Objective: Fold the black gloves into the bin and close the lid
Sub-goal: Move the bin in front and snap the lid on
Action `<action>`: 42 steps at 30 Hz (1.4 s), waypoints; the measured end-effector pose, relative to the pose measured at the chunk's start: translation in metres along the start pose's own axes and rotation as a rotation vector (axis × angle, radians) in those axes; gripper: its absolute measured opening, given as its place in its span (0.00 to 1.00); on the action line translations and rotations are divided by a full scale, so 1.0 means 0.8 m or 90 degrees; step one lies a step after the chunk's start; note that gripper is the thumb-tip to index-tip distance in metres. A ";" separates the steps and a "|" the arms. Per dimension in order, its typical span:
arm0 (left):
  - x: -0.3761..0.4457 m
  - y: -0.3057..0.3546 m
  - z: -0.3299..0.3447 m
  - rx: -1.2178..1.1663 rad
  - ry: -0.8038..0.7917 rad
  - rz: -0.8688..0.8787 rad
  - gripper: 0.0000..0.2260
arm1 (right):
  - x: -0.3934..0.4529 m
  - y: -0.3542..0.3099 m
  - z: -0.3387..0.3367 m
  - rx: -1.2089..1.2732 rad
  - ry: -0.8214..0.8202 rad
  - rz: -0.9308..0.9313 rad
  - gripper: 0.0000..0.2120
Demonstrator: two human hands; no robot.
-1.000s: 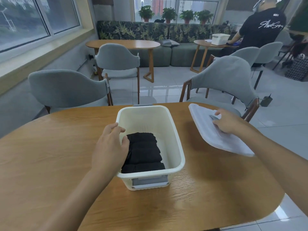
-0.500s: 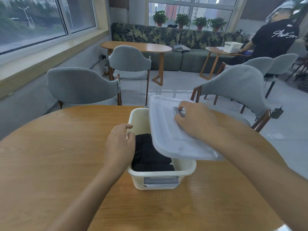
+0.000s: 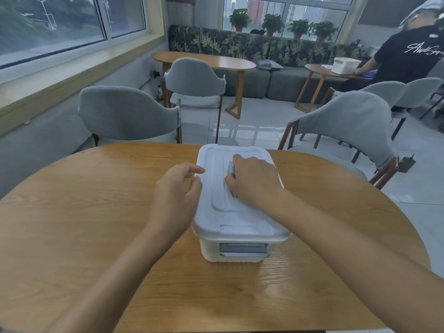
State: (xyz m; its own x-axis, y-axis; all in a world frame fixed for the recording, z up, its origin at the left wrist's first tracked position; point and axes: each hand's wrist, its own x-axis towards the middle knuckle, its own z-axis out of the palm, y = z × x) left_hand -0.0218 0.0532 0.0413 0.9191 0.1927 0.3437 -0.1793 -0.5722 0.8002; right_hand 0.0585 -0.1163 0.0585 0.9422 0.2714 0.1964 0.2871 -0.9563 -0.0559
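One white bin (image 3: 234,254) with one lid (image 3: 237,212) sits on one tabletop (image 3: 72,224). Two hands: left (image 3: 176,195), right (image 3: 252,182). Four grey chairs from ten to two o'clock. Two farther tables, four potted plants, one other person (image 3: 408,56) at one o'clock.

White plastic bin (image 3: 234,251) on wooden table, pale translucent lid (image 3: 224,188) lying flat on top, gloves hidden.

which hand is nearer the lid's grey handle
Right. The right hand lies on top of the lid, fingers curled at its grey handle. The left hand sits at the lid's left edge, off the handle.
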 end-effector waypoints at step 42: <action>-0.054 -0.028 0.029 0.406 -0.232 0.449 0.34 | 0.117 0.067 0.073 0.195 0.056 0.047 0.15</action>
State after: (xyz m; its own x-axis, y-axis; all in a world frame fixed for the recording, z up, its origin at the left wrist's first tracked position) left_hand -0.0491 0.0390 -0.0026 0.7464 -0.5464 0.3800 -0.5987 -0.8006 0.0248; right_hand 0.1718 -0.1355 0.0171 0.9479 0.1792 0.2633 0.2692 -0.8925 -0.3619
